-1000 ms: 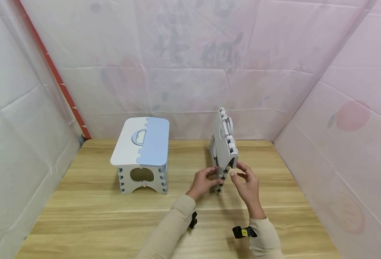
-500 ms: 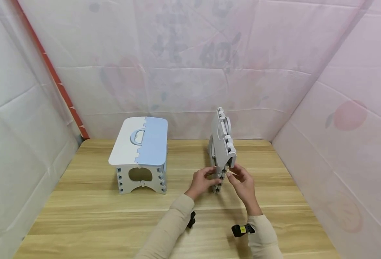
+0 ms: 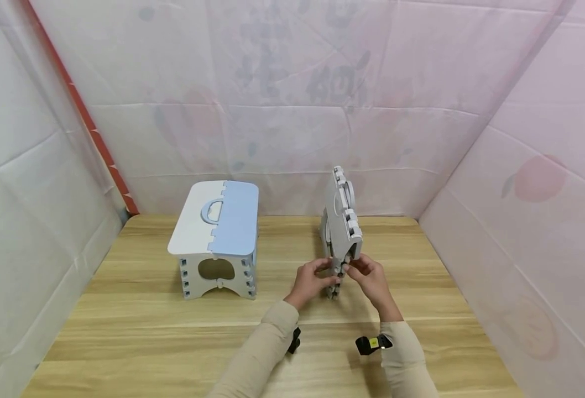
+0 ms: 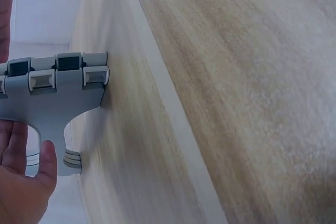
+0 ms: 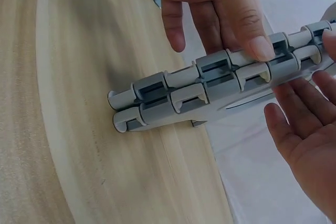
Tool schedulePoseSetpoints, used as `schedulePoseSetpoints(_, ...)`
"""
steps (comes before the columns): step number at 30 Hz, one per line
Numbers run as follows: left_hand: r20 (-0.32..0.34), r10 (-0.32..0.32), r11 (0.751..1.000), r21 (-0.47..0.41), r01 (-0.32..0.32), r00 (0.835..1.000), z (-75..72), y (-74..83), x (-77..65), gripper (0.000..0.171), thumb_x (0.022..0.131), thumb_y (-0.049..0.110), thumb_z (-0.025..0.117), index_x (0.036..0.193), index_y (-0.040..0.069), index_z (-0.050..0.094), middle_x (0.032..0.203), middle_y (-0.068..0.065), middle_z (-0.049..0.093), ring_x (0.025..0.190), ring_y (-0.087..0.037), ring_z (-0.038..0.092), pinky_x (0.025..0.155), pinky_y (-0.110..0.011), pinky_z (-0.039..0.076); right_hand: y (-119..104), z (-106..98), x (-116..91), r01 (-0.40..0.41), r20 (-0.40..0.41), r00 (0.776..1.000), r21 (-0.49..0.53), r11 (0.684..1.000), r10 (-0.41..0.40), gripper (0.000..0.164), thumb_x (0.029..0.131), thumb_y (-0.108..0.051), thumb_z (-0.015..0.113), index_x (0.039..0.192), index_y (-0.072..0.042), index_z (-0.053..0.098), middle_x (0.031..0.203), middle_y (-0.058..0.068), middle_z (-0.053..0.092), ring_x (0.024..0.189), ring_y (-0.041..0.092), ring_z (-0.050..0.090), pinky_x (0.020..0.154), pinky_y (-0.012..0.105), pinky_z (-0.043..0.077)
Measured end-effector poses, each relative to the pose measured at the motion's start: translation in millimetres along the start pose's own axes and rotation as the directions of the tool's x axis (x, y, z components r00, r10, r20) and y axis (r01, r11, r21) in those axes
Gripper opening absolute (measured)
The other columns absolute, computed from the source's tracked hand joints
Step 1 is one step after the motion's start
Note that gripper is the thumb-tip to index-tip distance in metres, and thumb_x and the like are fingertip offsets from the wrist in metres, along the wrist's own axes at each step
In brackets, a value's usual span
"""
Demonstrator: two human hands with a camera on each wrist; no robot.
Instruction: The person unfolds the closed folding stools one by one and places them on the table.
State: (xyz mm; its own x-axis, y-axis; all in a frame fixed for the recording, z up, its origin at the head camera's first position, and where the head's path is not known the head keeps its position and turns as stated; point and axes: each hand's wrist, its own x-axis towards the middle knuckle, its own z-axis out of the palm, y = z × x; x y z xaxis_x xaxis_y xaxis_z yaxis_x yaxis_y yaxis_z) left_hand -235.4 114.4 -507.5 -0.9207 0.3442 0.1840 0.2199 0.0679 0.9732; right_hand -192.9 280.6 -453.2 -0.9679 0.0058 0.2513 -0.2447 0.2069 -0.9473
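A grey folding stool [image 3: 341, 226] stands partly folded on the table, its legs close together and its top panel tilted upright. My left hand [image 3: 308, 283] grips its folded legs from the left. In the right wrist view that hand's thumb [image 5: 260, 48] lies on the hinged edge. My right hand [image 3: 372, 281] is at the right side of the legs, thumb at the near edge and fingers behind the panel. In the left wrist view the leg panel [image 4: 52, 103] shows a curved cut-out, with left-hand fingers [image 4: 47, 163] at it. The far side of the legs is hidden.
A second folding stool [image 3: 238, 215], white and light blue with a carry handle, stands unfolded to the left. Wood-grain table [image 3: 163, 342] lies under both. White printed cloth walls [image 3: 282, 138] enclose the back and sides.
My right hand has moved left and in against the stool's legs, its thumb coming to the near edge. My left hand and both stools have stayed in place.
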Motion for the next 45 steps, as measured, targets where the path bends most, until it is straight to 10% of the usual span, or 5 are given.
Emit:
schedulePoseSetpoints(13,-0.004,0.034,0.999,0.023,-0.034,0.999,-0.6,-3.1,-0.4,0.047,0.072,0.025,0.080,0.114,0.009,0.065,0.111,-0.001,0.065,0.102,-0.019,0.060,0.084,-0.039,0.049,-37,13,-3,-0.014,0.001,1.000,-0.183,0.983,0.014,0.034,0.081,0.014,0.058,0.115,0.015,0.054,0.106,0.030,0.059,0.100,0.041,0.057,0.079,0.026,0.048)
schedulePoseSetpoints(29,0.002,0.080,0.996,0.042,-0.080,0.997,-0.5,-2.2,-3.3,0.046,0.074,0.022,0.080,0.114,0.007,0.064,0.110,-0.004,0.065,0.101,-0.025,0.061,0.084,-0.040,0.048,-31,12,-6,-0.013,-0.092,0.996,-0.132,0.991,0.000,0.036,0.075,0.021,0.057,0.111,0.017,0.052,0.097,0.027,0.059,0.087,0.012,0.059,0.075,0.020,0.048)
schedulePoseSetpoints(45,-0.004,0.067,0.993,0.096,-0.066,0.998,-6.2,2.8,-3.5,0.042,0.076,0.018,0.077,0.114,0.007,0.064,0.108,-0.003,0.065,0.101,-0.017,0.060,0.086,-0.038,0.048,-18,-1,-2,-0.030,-0.072,0.997,-0.099,0.995,0.023,0.037,0.075,0.018,0.058,0.112,0.014,0.052,0.097,0.022,0.059,0.087,0.013,0.057,0.070,0.022,0.048)
